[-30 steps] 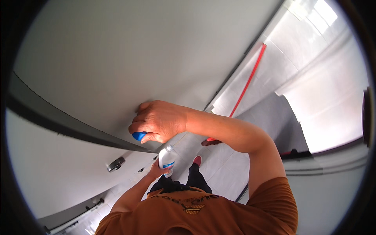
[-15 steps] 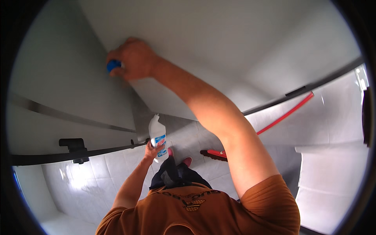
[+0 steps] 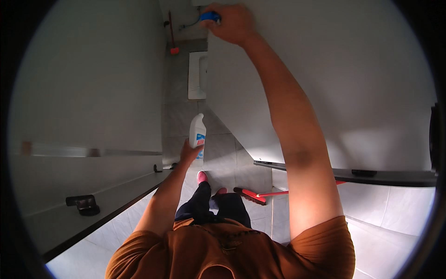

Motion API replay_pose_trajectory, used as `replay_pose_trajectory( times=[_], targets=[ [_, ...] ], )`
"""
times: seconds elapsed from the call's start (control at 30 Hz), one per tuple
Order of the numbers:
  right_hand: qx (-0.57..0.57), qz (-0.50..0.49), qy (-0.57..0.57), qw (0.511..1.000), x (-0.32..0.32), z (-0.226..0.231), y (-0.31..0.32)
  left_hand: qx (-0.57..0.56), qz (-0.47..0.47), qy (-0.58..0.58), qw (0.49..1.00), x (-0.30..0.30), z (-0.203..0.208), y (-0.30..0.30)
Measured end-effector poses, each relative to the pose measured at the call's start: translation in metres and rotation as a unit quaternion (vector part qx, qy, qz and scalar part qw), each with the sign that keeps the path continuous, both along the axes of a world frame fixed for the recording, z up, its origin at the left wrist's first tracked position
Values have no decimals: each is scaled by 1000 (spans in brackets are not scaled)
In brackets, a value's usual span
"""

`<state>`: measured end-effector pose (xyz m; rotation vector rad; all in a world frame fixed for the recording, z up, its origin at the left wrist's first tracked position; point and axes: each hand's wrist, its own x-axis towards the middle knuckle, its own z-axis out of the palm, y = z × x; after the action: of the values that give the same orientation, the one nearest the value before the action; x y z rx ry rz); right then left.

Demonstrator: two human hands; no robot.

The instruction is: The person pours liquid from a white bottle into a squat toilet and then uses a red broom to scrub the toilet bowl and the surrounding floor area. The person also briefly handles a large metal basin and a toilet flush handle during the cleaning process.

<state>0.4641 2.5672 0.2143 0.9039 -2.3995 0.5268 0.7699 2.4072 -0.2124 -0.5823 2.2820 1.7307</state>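
Note:
My left hand [image 3: 188,152] is wrapped round the body of a white toilet cleaner bottle [image 3: 197,126] with a bent neck and a blue label. The bottle stands upright above the tiled floor, its neck pointing away from me. At the far end of my outstretched arm, my right hand [image 3: 236,24] is closed on a small rounded blue cap-like thing [image 3: 210,17]; its exact kind is unclear. That hand is at the far edge of the pale grey door panel [image 3: 325,93]; whether it touches the panel I cannot tell.
Beyond the gap lies a white squat toilet [image 3: 191,95], partly hidden by the panel. A red-ended long-handled tool [image 3: 174,50] leans at the back. Another grey panel [image 3: 93,83] with a dark latch [image 3: 83,204] stands left. Near my feet is a red broom [image 3: 251,195].
The gap between the panels has widened, bringing the squat toilet into view. My right hand has moved farther and rightward with the blue thing. The bottle in my left hand has moved forward.

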Motion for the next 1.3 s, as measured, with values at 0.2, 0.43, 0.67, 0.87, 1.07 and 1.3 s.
replay_pose_trajectory(
  times=[0.2,0.43,0.67,0.87,1.07,1.3],
  targets=[
    [-25,-52,-10,998,-45,-1,42,-103,-54,-48,992,-118,3,-32],
    [-38,-59,36,997,-73,10,87,-297,-105,-41,948,-249,141,-38],
    [-33,-99,39,994,-97,10,129,-388,-128,12,912,-339,231,-8],
    [-36,-140,54,988,-95,9,145,-305,-46,60,949,-341,239,-15],
    [-43,-146,24,988,-107,11,163,-58,78,98,990,-296,190,-17],
    [-47,-141,-1,989,-96,13,139,213,115,83,967,-183,120,-21]
  ],
)
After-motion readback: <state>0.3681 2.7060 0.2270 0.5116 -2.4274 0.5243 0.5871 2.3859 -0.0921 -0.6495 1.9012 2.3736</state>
